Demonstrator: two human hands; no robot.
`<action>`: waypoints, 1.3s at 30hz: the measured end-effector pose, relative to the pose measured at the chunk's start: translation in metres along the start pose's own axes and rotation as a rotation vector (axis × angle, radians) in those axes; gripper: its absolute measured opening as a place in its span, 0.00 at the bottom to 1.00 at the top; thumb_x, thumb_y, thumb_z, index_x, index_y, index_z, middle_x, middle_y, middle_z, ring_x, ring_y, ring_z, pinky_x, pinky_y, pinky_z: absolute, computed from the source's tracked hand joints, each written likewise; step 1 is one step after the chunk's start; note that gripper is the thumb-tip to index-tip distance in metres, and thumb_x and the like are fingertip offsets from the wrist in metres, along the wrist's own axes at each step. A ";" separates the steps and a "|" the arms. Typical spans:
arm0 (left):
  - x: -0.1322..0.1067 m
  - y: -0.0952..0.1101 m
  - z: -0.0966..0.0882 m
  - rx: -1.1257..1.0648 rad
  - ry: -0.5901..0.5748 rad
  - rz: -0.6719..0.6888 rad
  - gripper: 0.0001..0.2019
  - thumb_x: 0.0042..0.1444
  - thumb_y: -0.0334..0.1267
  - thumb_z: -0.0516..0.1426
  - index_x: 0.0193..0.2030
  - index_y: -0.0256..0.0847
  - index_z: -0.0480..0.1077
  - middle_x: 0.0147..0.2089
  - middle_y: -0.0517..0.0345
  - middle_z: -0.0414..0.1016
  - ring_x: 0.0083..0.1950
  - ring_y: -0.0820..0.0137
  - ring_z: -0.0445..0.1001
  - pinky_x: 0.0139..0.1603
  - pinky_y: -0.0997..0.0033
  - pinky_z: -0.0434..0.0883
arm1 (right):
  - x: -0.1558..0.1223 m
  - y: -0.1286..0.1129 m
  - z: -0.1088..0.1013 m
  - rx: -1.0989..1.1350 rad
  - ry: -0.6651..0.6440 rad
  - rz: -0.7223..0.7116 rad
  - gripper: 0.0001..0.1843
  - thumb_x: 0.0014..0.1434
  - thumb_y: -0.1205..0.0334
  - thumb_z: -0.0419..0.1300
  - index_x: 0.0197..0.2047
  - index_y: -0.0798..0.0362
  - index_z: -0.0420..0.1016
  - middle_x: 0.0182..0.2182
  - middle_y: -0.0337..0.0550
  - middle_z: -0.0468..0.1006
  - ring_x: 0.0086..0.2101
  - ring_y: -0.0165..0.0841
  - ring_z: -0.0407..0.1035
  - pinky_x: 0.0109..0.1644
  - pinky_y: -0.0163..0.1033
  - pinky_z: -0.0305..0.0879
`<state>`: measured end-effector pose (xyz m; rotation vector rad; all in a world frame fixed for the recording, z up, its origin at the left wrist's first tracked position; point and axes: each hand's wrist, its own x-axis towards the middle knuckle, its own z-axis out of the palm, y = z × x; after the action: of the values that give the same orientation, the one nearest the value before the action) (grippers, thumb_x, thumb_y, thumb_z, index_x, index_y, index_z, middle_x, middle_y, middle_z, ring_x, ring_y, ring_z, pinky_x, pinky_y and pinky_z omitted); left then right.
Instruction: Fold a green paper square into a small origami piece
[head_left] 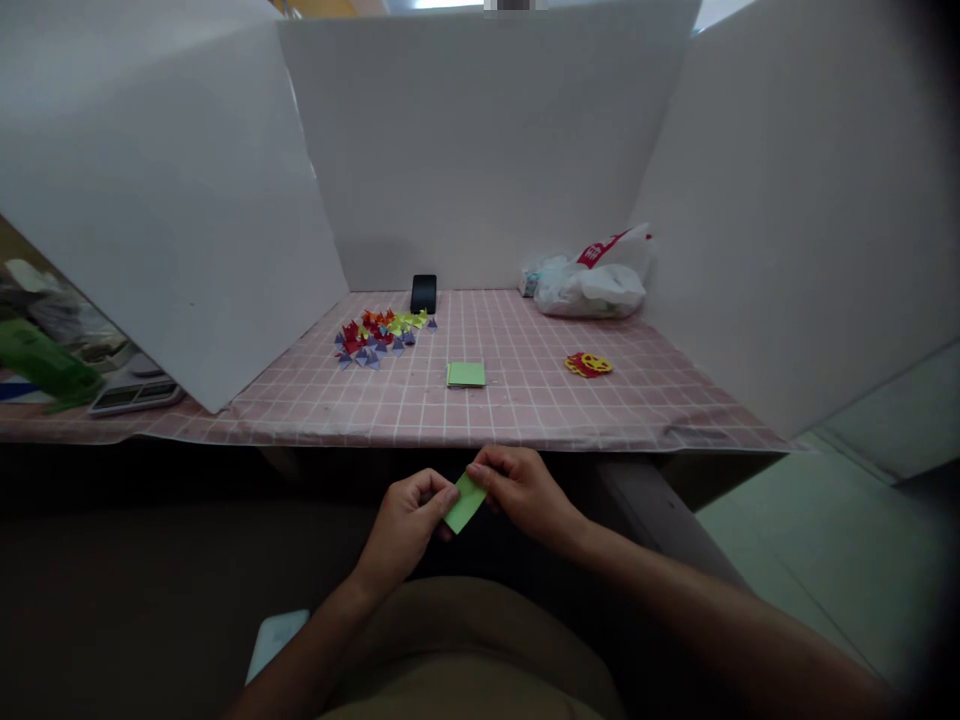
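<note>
A small green sheet of paper (466, 507) is held between my two hands, below the table's front edge and above my lap. My left hand (412, 515) pinches its left side between thumb and fingers. The upper right corner is gripped by my right hand (525, 492), thumb on top. On the table lies a stack of green paper (466, 374), just beyond my hands. Several folded paper pieces (375, 340) in red, orange, yellow and purple cluster to the left of that stack. Red and yellow flat cut-out shapes (589, 365) lie in a pile to its right.
A pink checked cloth (517, 415) covers the table. White panels (487, 150) stand at the back and both sides. A dark phone (424, 293) leans at the back, and a white plastic bag (592, 285) sits back right. Beyond the left panel is a scale (135, 393).
</note>
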<state>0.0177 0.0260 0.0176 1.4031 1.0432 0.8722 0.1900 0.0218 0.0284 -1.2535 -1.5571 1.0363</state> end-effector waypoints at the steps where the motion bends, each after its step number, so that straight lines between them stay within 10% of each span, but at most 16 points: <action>1: 0.000 0.000 0.000 -0.003 0.000 -0.002 0.14 0.54 0.46 0.59 0.26 0.37 0.69 0.23 0.62 0.67 0.22 0.74 0.66 0.24 0.76 0.64 | 0.001 0.000 -0.001 0.035 0.004 0.021 0.14 0.59 0.57 0.57 0.24 0.53 0.69 0.15 0.34 0.66 0.18 0.26 0.59 0.23 0.33 0.53; 39: -0.002 -0.014 0.000 -0.398 0.098 0.019 0.07 0.51 0.36 0.64 0.36 0.38 0.71 0.29 0.63 0.73 0.30 0.77 0.69 0.31 0.80 0.64 | -0.001 -0.001 0.004 0.428 -0.117 -0.004 0.03 0.53 0.68 0.61 0.34 0.54 0.74 0.24 0.34 0.74 0.25 0.27 0.70 0.32 0.34 0.65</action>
<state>0.0157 0.0243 0.0036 1.0452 0.8698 1.1037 0.1861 0.0203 0.0285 -0.9068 -1.3278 1.3744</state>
